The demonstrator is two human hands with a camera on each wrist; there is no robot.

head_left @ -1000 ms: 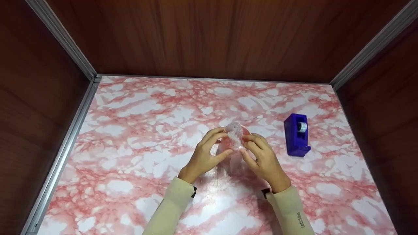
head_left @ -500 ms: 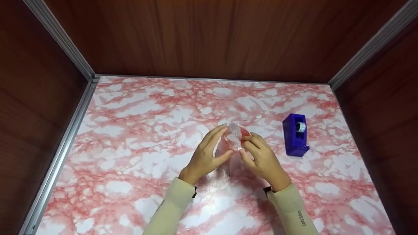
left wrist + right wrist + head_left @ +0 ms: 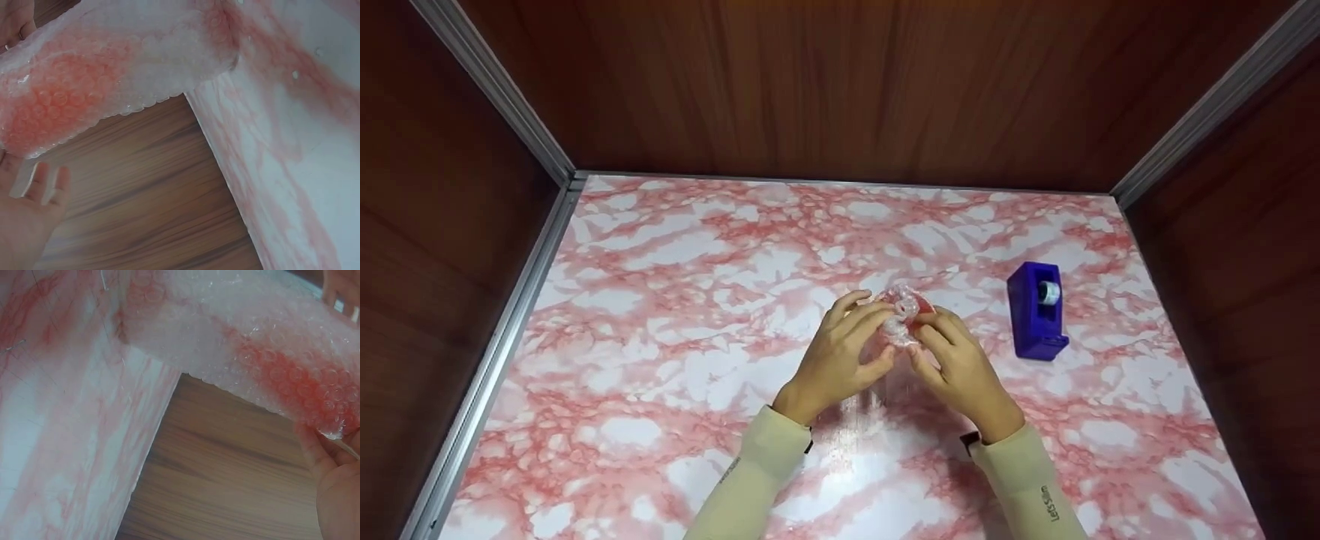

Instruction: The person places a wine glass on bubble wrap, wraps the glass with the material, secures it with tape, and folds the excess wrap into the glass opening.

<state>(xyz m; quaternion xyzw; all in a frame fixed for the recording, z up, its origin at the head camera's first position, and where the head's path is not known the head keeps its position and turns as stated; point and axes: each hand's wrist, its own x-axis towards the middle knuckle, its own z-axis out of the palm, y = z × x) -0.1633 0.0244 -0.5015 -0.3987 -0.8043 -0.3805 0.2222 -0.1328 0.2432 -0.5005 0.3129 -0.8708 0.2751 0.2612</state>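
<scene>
A clear bubble wrap (image 3: 901,304) bundle with something red inside stands between my hands in the head view. My left hand (image 3: 834,361) curves its fingers over the left side of the bundle's top, the thumb at the near edge. On the other side my right hand (image 3: 966,364) pinches the wrap's right edge between thumb and fingers. Up close in the left wrist view the bubble wrap (image 3: 84,79) looks like a long sleeve, reddest toward its hand end. The right wrist view shows the same bubble wrap (image 3: 270,360). What it encloses is blurred by the bubbles.
A purple tape dispenser (image 3: 1037,311) with a tape roll sits to the right of my right hand. The red-and-white marbled table (image 3: 682,322) is bounded by brown wood panels (image 3: 825,90) with grey metal edging (image 3: 495,82).
My left fingers have lifted briefly from the bundle's top and come back in over it. The wrap's top edge has folded further inward. The right hand keeps its pinch with little movement.
</scene>
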